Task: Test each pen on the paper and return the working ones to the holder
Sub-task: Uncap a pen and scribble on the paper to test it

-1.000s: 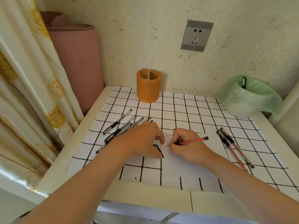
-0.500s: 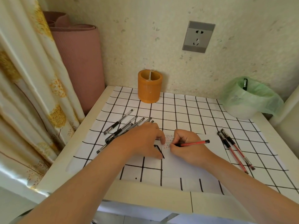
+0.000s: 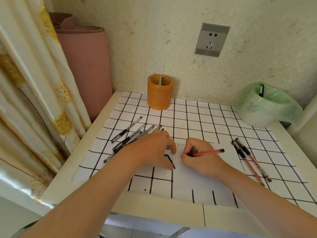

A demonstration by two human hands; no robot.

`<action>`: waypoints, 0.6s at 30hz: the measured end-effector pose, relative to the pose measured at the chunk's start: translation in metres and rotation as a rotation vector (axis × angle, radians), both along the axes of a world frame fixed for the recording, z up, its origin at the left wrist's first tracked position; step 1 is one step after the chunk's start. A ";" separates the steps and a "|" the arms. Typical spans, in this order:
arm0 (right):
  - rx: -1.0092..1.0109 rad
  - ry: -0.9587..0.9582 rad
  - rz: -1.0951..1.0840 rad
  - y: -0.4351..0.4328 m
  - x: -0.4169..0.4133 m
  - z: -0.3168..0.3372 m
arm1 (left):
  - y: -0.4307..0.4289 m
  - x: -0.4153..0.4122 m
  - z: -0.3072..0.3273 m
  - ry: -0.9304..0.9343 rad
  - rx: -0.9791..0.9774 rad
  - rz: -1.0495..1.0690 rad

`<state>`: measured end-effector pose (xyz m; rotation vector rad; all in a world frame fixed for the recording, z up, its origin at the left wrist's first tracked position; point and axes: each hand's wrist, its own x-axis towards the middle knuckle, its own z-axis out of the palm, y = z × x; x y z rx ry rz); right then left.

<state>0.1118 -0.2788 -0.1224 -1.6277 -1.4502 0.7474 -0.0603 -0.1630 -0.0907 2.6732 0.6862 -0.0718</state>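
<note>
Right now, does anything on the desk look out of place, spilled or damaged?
Nothing spilled or damaged. One black pen stands in the green-lined bin at back right, likely a reject. The right hand writes with a red pen; the left hand holds a pen cap.

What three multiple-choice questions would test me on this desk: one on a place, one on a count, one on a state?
1. Where is the orange holder? A in the bin; B at the back of the table, near the wall; C under a hand.
2. How many red pens lie loose right of the paper? A two; B five; C none.
3. The right hand is: A empty; B lifting the holder; C gripping a red pen.
Answers: 1 B, it stands near the wall; 2 A, two lie side by side; 3 C, its fingers curl round the pen.
</note>
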 end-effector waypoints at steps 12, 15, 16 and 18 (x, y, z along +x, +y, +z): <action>-0.031 0.017 0.020 -0.001 -0.002 0.003 | 0.000 0.001 0.000 -0.002 -0.001 -0.006; -0.042 0.017 0.014 0.000 -0.001 0.003 | 0.000 0.001 0.001 0.005 -0.002 -0.003; -0.041 0.013 0.014 0.000 -0.001 0.004 | 0.000 0.001 0.002 0.002 -0.003 -0.001; -0.039 0.004 0.011 0.000 -0.001 0.004 | -0.001 0.000 0.002 -0.009 -0.008 0.005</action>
